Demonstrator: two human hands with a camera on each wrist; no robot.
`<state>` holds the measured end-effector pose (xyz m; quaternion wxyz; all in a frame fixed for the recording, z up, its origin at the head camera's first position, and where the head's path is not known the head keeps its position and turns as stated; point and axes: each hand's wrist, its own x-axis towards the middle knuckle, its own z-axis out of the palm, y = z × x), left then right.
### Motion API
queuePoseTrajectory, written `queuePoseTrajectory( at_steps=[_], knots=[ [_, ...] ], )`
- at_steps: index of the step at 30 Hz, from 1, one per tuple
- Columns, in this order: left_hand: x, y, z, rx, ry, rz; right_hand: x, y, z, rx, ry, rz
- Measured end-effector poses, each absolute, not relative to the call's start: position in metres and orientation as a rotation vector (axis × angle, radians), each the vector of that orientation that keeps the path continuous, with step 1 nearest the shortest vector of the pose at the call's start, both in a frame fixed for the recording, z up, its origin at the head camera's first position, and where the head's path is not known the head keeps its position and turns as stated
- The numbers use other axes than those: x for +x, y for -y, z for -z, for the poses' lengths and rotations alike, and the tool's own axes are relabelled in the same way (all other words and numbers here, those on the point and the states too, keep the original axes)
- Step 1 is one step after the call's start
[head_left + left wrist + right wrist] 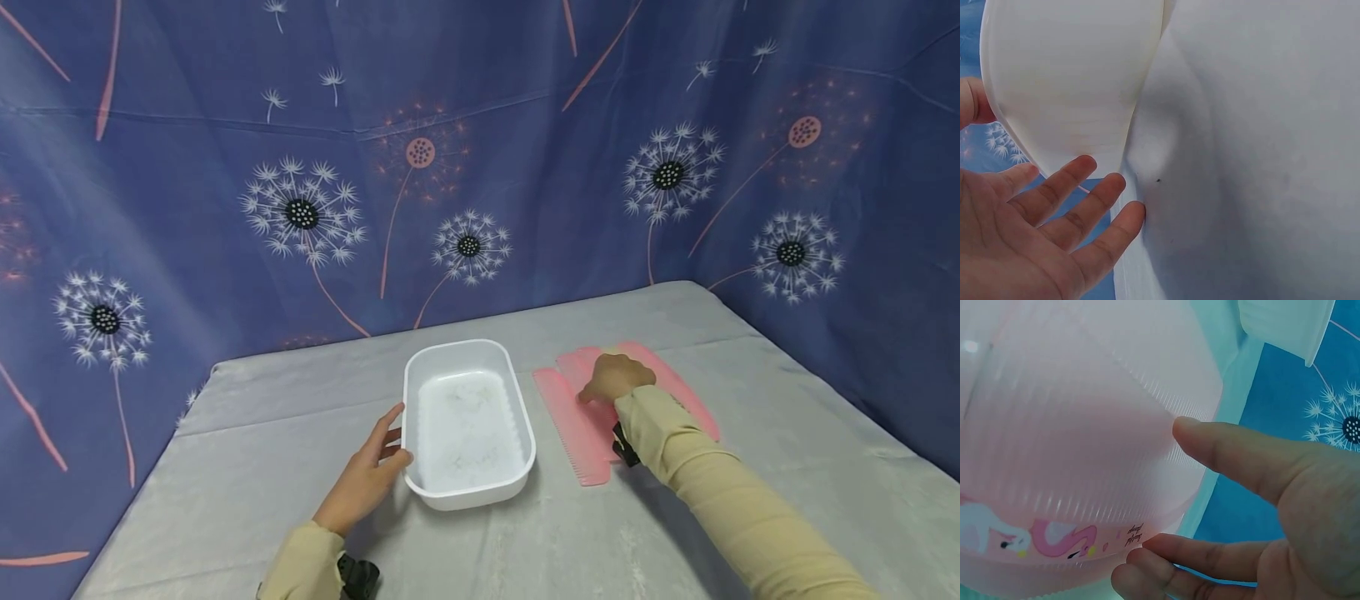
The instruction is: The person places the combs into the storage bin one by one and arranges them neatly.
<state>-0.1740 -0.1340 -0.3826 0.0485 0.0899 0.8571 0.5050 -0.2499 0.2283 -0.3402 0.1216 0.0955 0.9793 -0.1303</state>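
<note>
In the head view a white rectangular tray (468, 417) with rounded corners sits on the cloth, with no objects inside. My left hand (367, 475) is at its left side, thumb near the rim's front corner. Fairly straight, spread fingers touch the outer wall (1072, 75) in the left wrist view. To the right lies a pink translucent ribbed plastic piece (573, 425) with a toothed edge; its kind is unclear. My right hand (618, 379) holds it from above, thumb on the ribs and fingers at a flamingo-printed band (1063, 540) in the right wrist view.
A grey-white cloth (300, 442) with creases covers the table. Behind it hangs a blue curtain (540, 225) printed with dandelions. Between the tray and the pink plastic is a narrow strip of cloth.
</note>
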Motion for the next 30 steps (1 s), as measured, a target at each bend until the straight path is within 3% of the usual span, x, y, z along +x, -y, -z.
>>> queuePoseTrajectory(
  at_steps=[30],
  knots=[
    [-0.1714, 0.1324, 0.3826, 0.269, -2.616, -1.562, -0.2495, -0.2253, 0.3378, 0.287, -2.789, 0.448]
  ],
)
